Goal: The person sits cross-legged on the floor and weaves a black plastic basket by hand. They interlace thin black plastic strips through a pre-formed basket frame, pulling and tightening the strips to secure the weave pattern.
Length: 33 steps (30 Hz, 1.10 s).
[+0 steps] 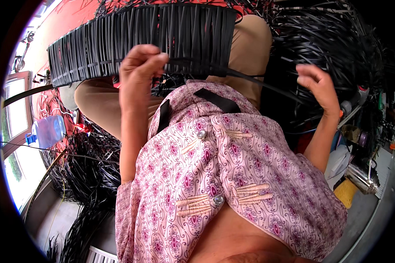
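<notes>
A long, curved panel (105, 46) wrapped in black flat strips lies across my lap, with its rows of strips side by side. My left hand (138, 74) is over the panel's near edge, fingers curled and thumb close to the index finger; whatever they pinch is hidden. From near that hand, a loose black strip (267, 87) runs right, over my knee. Raised to the right, above this strip, my right hand (319, 87) has its fingers bent in and closed. I cannot make out anything between them.
A large heap of black strips (333, 48) fills the far right; another tangle (90, 175) lies to my left. A clear blue plastic jug (50, 130) stands by the window. At right are a steel flask (363, 175) and a yellow cloth-like item (344, 193).
</notes>
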{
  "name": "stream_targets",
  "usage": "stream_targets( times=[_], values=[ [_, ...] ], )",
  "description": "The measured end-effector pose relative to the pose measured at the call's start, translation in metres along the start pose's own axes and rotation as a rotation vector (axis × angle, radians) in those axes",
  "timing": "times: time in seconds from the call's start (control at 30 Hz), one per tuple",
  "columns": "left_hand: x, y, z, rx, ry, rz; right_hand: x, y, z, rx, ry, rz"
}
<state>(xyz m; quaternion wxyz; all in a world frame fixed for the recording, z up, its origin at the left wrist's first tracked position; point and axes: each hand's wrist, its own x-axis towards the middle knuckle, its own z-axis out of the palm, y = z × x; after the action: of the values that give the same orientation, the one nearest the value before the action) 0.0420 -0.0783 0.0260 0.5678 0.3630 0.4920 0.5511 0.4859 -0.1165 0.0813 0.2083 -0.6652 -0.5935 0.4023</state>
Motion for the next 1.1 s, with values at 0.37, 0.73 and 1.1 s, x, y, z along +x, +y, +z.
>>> stream_targets(
  times=[0.37, 0.73, 1.1],
  values=[
    [-0.024, -0.011, 0.038, 0.113, -0.102, 0.114, 0.028, -0.066, 0.086, 0.02, -0.25, -0.413],
    [0.014, 0.034, 0.126, 0.405, -0.412, 0.383, 0.013, -0.108, 0.016, -0.279, 0.171, -0.677],
    [0.016, 0.018, 0.122, 0.099, -0.482, 0.096, 0.027, -0.096, 0.127, 0.48, 0.044, -0.34]
  ],
)
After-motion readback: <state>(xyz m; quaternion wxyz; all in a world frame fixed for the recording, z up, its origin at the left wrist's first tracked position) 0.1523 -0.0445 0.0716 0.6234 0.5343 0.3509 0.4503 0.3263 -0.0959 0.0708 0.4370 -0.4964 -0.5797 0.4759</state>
